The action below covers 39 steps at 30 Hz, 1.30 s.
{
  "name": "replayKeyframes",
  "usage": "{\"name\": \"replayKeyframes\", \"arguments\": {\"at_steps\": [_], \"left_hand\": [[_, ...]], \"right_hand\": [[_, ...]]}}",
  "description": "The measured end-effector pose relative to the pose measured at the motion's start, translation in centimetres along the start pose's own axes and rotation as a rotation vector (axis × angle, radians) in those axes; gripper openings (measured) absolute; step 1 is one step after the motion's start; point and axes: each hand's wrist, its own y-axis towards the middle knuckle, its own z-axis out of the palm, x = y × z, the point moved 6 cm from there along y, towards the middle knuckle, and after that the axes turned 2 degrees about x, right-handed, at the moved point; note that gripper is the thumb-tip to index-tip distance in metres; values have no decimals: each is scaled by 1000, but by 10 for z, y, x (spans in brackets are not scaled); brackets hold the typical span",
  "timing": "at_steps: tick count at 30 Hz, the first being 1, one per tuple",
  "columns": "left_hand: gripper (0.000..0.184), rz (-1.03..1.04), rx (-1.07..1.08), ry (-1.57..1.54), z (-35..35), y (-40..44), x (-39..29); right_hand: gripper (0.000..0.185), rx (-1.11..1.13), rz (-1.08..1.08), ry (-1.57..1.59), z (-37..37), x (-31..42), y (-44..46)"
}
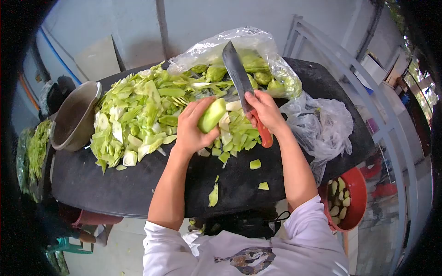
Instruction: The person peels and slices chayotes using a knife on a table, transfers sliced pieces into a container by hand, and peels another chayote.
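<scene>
My left hand [195, 126] is wrapped round a peeled pale green vegetable [212, 115], held above the black table [152, 186]. In my right hand [265, 109] is a large knife [238, 71] with a red handle, its dark blade pointing up and away from me. The blade is apart from the vegetable. A big heap of green peelings [133, 115] spreads to the left of and behind my left hand. Smaller cut pieces [237, 133] lie between my hands, with a few scraps nearer the front edge.
Behind my hands, a clear plastic bag [221, 43] holds whole green vegetables [262, 78]. A crumpled bag [322, 124] lies at right. An empty-looking basin [76, 117] tilts at the left edge. A red bucket [359, 198] with peeled pieces stands lower right, near a metal railing [368, 92].
</scene>
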Motion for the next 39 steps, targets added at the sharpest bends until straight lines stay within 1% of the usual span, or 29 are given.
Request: {"name": "replayKeyframes", "arguments": {"at_steps": [1,3,4,5,7,8,11,17,21,24,30,32,39], "left_hand": [[58,-2,1,3,0,0,0],[57,27,14,-83,1,0,-1],[57,27,14,-83,1,1,-2],[56,26,44,-137,2,1,-3],[55,26,77,-191,4,2,-5],[55,22,90,-211,5,2,-5],[52,27,92,-248,6,3,-7],[51,55,83,-247,1,6,-15],[52,82,74,-246,0,6,-15],[53,98,72,-237,-1,9,-20],[54,98,40,-195,-6,7,-20],[53,106,24,-198,-5,7,-18],[51,102,-22,-170,-7,2,-12]], "right_hand": [[40,3,1,3,0,0,-1],[43,89,-71,-178,9,7,-5],[44,122,-72,-240,14,12,-11],[44,122,-72,-239,19,16,-13],[45,192,-201,-335,32,25,-16],[47,205,-217,-277,34,20,-15],[48,192,-250,-287,38,23,-17],[52,192,-221,-399,36,29,-21],[52,198,-252,-360,38,30,-21],[53,189,-258,-416,38,33,-23],[50,199,-226,-513,42,39,-27],[48,173,-279,-598,43,44,-29],[47,165,-274,-600,47,43,-29]]}}
